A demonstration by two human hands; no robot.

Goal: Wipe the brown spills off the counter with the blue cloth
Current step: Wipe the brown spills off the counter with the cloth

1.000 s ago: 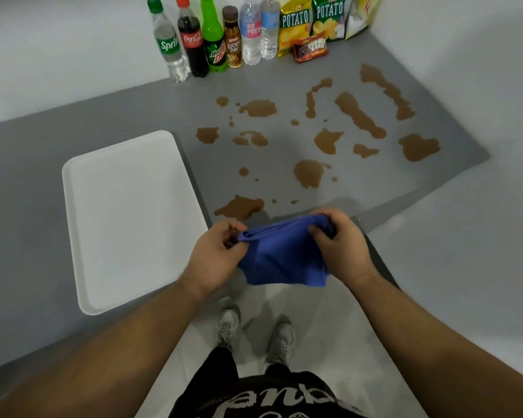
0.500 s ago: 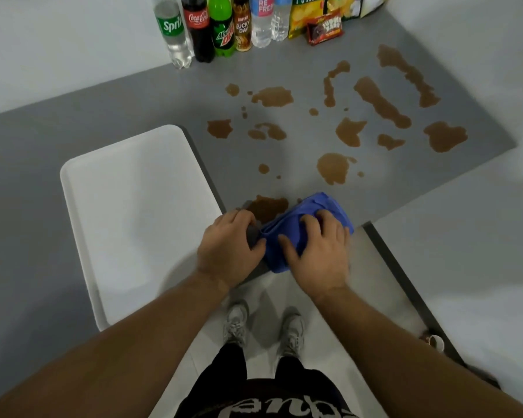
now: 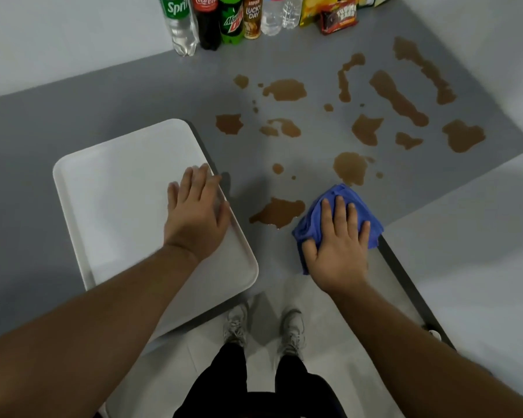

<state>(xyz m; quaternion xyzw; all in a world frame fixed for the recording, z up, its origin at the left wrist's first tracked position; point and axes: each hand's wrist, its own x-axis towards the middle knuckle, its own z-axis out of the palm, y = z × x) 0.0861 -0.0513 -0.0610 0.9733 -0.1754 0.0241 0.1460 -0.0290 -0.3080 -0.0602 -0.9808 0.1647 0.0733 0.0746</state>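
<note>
The blue cloth [image 3: 349,196] lies bunched on the grey counter [image 3: 133,98] at its front edge. My right hand [image 3: 338,245] presses flat on top of it, fingers spread. Just left of the cloth sits the nearest brown spill [image 3: 280,212], and a round spill [image 3: 351,168] lies right beyond it. Several more brown spills [image 3: 397,98] spread over the right half of the counter. My left hand [image 3: 197,212] rests flat, fingers apart, on the right edge of a white tray [image 3: 103,191] and holds nothing.
Bottles stand in a row along the back wall: Sprite [image 3: 178,24], Coca-Cola [image 3: 207,21], Mountain Dew [image 3: 231,19], a Lucky Day bottle [image 3: 252,18] and water bottles [image 3: 274,15]. Snack packs [image 3: 338,21] sit to their right. The counter's front edge runs diagonally past my right hand.
Both hands held the cloth in the air, then set it on the counter edge. My left hand let go and moved left onto the tray. My right hand slid the cloth rightwards.
</note>
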